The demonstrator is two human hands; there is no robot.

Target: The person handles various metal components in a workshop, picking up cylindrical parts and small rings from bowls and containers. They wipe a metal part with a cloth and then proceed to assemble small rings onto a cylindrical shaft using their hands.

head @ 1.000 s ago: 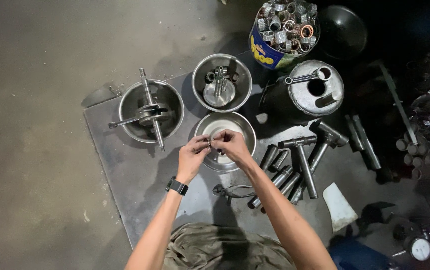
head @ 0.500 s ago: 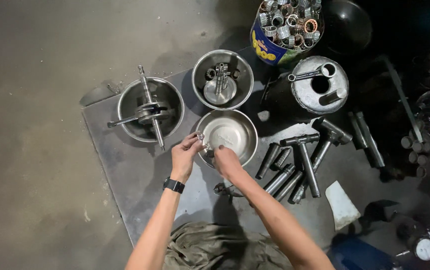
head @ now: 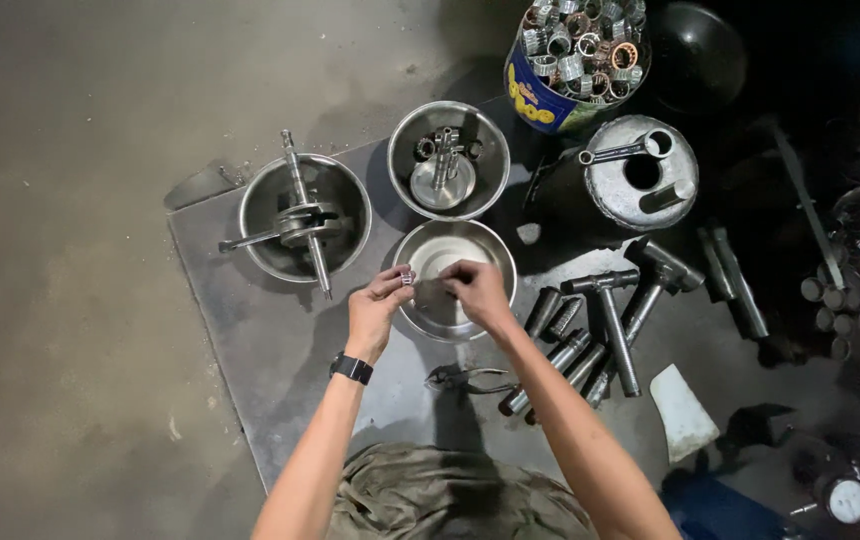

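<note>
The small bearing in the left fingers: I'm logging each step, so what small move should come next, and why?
Probably lower the small bearing into the near steel bowl. The left hand pinches it right at that bowl's rim, and the right hand hovers over the bowl beside it.

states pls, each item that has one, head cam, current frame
Left hand: pinching small metal ring part in a fingertip grip.
Right hand: over bowl; contents hidden.
Nearest round steel bowl: upright, looks empty.
Left steel bowl: holds crankshaft.
Blue-and-yellow tin: open, full of bearings.
Black pliers: lying on sheet.
</note>
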